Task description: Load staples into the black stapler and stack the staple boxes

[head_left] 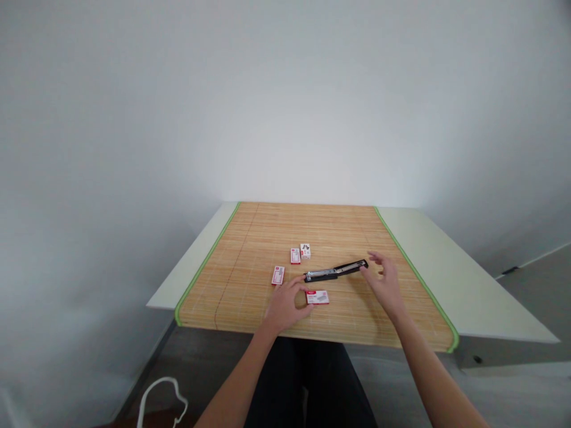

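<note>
An opened-out black and silver stapler (pixel 336 271) lies across the bamboo mat, unfolded nearly flat. Its right end is beside my right hand (pixel 384 284), whose thumb is close to or touching it while the other fingers are spread. My left hand (pixel 285 304) rests on the mat with thumb and fingers apart around the left end of a red and white staple box (pixel 317 297). One left fingertip reaches the stapler's left end. Another staple box (pixel 278 275) lies just beyond the left hand. Farther back, a third staple box (pixel 295 256) sits next to a small white box (pixel 305 251) with dark pictures.
The bamboo mat (pixel 276 226) with green edging covers the middle of a white table (pixel 464 273), its front edge hanging at the near side. A plain wall (pixel 307 107) stands behind. A white cable (pixel 154 383) shows on the floor at lower left.
</note>
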Tool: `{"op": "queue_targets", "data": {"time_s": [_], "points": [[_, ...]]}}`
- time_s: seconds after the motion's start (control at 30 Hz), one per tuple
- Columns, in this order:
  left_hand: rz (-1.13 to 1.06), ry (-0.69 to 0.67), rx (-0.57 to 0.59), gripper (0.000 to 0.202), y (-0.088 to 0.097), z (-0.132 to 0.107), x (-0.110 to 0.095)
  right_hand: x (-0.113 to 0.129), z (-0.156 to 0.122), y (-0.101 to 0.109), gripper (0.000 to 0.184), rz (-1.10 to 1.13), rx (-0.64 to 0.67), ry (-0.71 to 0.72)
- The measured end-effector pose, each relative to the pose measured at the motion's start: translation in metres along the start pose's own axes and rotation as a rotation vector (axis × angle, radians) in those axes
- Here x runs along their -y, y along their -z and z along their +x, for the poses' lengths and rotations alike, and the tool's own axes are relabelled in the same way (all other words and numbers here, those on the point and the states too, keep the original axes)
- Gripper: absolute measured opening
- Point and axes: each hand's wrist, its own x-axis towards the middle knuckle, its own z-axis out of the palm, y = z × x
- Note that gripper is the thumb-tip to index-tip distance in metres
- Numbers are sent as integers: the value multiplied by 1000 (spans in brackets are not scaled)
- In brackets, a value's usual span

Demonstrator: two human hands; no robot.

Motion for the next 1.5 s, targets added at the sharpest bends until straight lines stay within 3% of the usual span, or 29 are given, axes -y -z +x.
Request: {"op": "queue_targets", "data": {"time_s": [0.07, 0.17, 0.3, 0.47, 0.67, 0.8, 1.1, 1.27, 1.5], "points": [[25, -6, 1, 43, 1, 0, -3, -13, 9, 3, 67, 201, 19, -149], [64, -14, 10, 50, 1, 0, -4, -19, 11, -2, 59, 515, 218, -336], [103, -22, 8, 49, -1, 0, -2, -8, 4, -14, 47, 692, 311, -351], [119, -26, -1, 47, -3, 0, -1, 10, 12, -26, 50, 540, 429, -193], [130, -23, -8, 50, -4, 0, -1, 46, 7, -66, 32, 141, 629, 273], [133, -15, -21, 49, -6, 0, 1, 61, -3, -82, 34, 38, 621, 353], [97, -2, -16, 49, -5, 0, 0, 53, -9, -67, 36, -23, 603, 296], [93, 20, -19, 40, -3, -2, -3, 47, -16, -59, 36, -75, 508, 249], [213, 182, -159, 30, -9, -9, -10, 29, -45, -64, 43, -80, 251, 3]]}}
